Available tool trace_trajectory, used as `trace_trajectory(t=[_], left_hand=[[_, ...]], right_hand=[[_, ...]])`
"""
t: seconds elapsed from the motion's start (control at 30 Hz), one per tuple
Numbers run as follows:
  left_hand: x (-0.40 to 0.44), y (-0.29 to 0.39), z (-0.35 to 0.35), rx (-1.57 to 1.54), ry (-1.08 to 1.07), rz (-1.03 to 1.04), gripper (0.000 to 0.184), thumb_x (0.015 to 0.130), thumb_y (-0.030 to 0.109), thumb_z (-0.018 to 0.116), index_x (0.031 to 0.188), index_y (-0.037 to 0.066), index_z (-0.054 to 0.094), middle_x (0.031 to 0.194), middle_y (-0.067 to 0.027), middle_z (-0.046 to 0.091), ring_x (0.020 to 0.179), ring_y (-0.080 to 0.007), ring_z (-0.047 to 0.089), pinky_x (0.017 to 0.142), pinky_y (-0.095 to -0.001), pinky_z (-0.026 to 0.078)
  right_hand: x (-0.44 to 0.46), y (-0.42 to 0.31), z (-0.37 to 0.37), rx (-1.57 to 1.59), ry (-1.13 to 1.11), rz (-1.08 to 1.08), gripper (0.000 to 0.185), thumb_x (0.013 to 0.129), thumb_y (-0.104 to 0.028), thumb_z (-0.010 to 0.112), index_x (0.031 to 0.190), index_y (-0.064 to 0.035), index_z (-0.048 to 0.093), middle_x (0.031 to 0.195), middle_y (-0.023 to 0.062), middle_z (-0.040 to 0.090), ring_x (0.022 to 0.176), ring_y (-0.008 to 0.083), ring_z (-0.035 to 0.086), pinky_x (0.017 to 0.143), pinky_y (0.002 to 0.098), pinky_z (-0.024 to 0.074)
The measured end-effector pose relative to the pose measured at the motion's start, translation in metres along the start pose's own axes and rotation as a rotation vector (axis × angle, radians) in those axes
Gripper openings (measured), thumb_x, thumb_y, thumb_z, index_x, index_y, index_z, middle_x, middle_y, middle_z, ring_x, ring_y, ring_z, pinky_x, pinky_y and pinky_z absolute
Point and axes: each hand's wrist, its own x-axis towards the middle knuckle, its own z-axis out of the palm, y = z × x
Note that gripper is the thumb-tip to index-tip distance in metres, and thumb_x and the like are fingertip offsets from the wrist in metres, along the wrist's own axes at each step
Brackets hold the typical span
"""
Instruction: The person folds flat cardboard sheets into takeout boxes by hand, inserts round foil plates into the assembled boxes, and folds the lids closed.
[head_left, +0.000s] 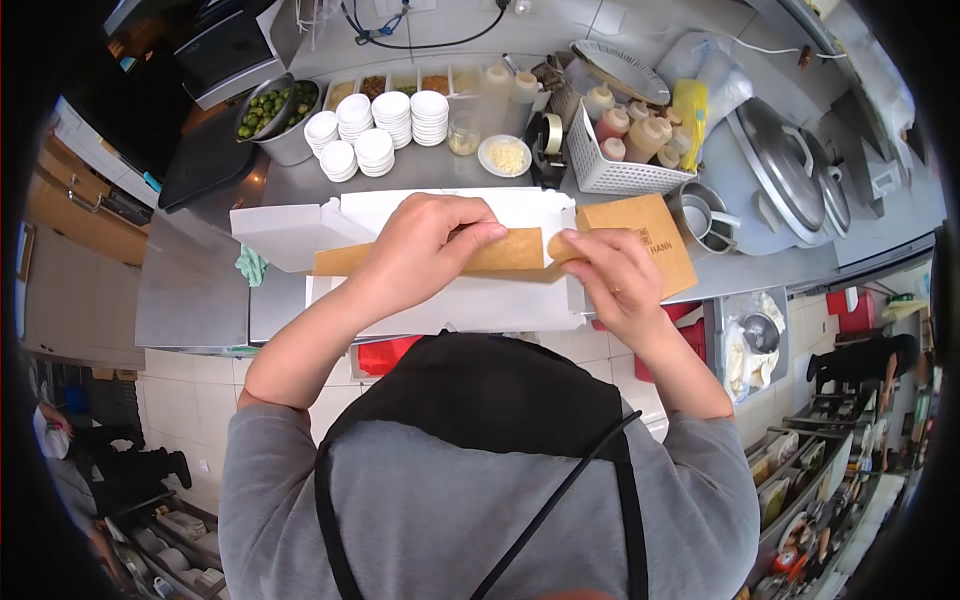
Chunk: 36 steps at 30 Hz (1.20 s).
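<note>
A partly folded cardboard box (430,308) lies across the counter in front of me, its inside faces white and its outer strip brown. My left hand (430,235) grips the long brown side strip, thumb on its brown face and fingers over the top edge. At the strip's right end, my right hand (620,275) pinches a small brown end flap between thumb and fingers. A white panel (290,237) stretches out to the left, and another white panel stands behind my hands. Beside my right hand sits a brown carton (640,235) with dark printing.
Stacked small white cups (375,150), a bowl of pale shreds (504,156) and a tape dispenser (547,150) stand behind the box. A white basket of squeeze bottles (630,165) and metal pots (703,215) are at right. A green cloth (251,265) lies left. Other people stand farther off.
</note>
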Motion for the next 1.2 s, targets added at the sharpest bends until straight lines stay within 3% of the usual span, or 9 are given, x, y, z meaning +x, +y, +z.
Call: trace_trajectory(t=[0.13, 0.2, 0.33, 0.4, 0.47, 0.53, 0.6, 0.87, 1.2], left_hand=[[-0.006, -0.024, 0.014, -0.150, -0.004, -0.123, 0.019, 0.083, 0.016, 0.058, 0.076, -0.003, 0.059, 0.055, -0.0105, 0.049, 0.049, -0.0173, 0.042, 0.048, -0.0299, 0.035], [-0.009, -0.033, 0.018, -0.207, -0.037, -0.200, 0.022, 0.084, 0.016, 0.057, 0.075, -0.003, 0.058, 0.052, -0.0044, 0.044, 0.051, -0.0090, 0.034, 0.047, -0.0266, 0.032], [-0.009, -0.041, 0.014, -0.299, -0.109, -0.304, 0.023, 0.085, 0.015, 0.056, 0.071, -0.003, 0.057, 0.052, 0.0018, 0.040, 0.052, -0.0048, 0.032, 0.047, -0.0240, 0.029], [-0.010, -0.050, 0.013, -0.424, -0.267, -0.351, 0.022, 0.087, 0.014, 0.054, 0.070, 0.000, 0.057, 0.060, 0.0081, 0.044, 0.057, -0.0004, 0.035, 0.050, -0.0187, 0.030], [-0.013, -0.058, 0.014, -0.458, -0.319, -0.411, 0.022, 0.086, 0.014, 0.054, 0.070, 0.001, 0.058, 0.060, 0.0083, 0.045, 0.057, -0.0001, 0.035, 0.050, -0.0189, 0.030], [-0.019, -0.060, 0.016, -0.494, -0.373, -0.474, 0.022, 0.086, 0.014, 0.054, 0.069, 0.001, 0.058, 0.060, 0.0085, 0.045, 0.056, 0.0002, 0.036, 0.050, -0.0191, 0.031], [-0.024, -0.055, 0.018, -0.521, -0.396, -0.467, 0.028, 0.083, 0.017, 0.056, 0.061, 0.000, 0.053, 0.052, 0.0070, 0.036, 0.052, -0.0029, 0.031, 0.047, -0.0240, 0.028], [-0.035, -0.053, 0.013, -0.492, -0.491, -0.455, 0.024, 0.084, 0.017, 0.056, 0.066, 0.000, 0.056, 0.055, 0.0072, 0.042, 0.054, -0.0023, 0.034, 0.049, -0.0222, 0.031], [-0.043, -0.036, 0.014, -0.323, -0.631, -0.402, 0.016, 0.083, 0.012, 0.055, 0.074, -0.001, 0.061, 0.058, 0.0043, 0.050, 0.055, -0.0016, 0.040, 0.050, -0.0206, 0.034]], right_hand=[[-0.017, 0.000, 0.015, 0.046, -0.084, 0.157, 0.032, 0.071, 0.001, 0.065, 0.102, -0.0048, 0.061, 0.083, 0.0082, 0.052, 0.069, 0.0194, 0.057, 0.058, 0.0290, 0.0470], [-0.018, 0.002, 0.016, 0.029, -0.130, 0.167, 0.030, 0.071, 0.002, 0.065, 0.099, -0.0045, 0.061, 0.083, 0.0084, 0.052, 0.069, 0.0198, 0.057, 0.058, 0.0290, 0.0471], [-0.021, 0.012, 0.018, 0.044, -0.198, 0.083, 0.026, 0.068, 0.007, 0.061, 0.092, -0.0027, 0.062, 0.082, 0.0088, 0.053, 0.070, 0.0205, 0.058, 0.059, 0.0293, 0.0473], [-0.020, 0.014, 0.021, 0.104, -0.162, 0.067, 0.027, 0.067, 0.009, 0.059, 0.091, -0.0028, 0.063, 0.081, 0.0086, 0.054, 0.070, 0.0207, 0.058, 0.060, 0.0296, 0.0474], [-0.018, 0.015, 0.024, 0.166, -0.128, 0.051, 0.029, 0.066, 0.011, 0.058, 0.090, -0.0028, 0.063, 0.081, 0.0084, 0.055, 0.071, 0.0210, 0.058, 0.060, 0.0298, 0.0474], [-0.012, 0.013, 0.023, 0.269, -0.229, 0.076, 0.029, 0.066, 0.013, 0.055, 0.089, -0.0027, 0.064, 0.080, 0.0080, 0.056, 0.071, 0.0208, 0.058, 0.061, 0.0291, 0.0472], [-0.007, 0.010, 0.025, 0.344, -0.295, 0.125, 0.029, 0.067, 0.013, 0.054, 0.088, -0.0029, 0.064, 0.079, 0.0081, 0.056, 0.072, 0.0204, 0.058, 0.062, 0.0287, 0.0471], [0.010, -0.001, 0.024, 0.462, -0.539, 0.220, 0.031, 0.067, 0.014, 0.051, 0.088, -0.0042, 0.065, 0.080, 0.0075, 0.058, 0.072, 0.0196, 0.058, 0.063, 0.0282, 0.0466], [0.030, -0.007, 0.046, 0.643, -0.828, 0.013, 0.028, 0.065, 0.013, 0.056, 0.084, -0.0055, 0.067, 0.082, 0.0061, 0.058, 0.075, 0.0203, 0.058, 0.064, 0.0289, 0.0467]])
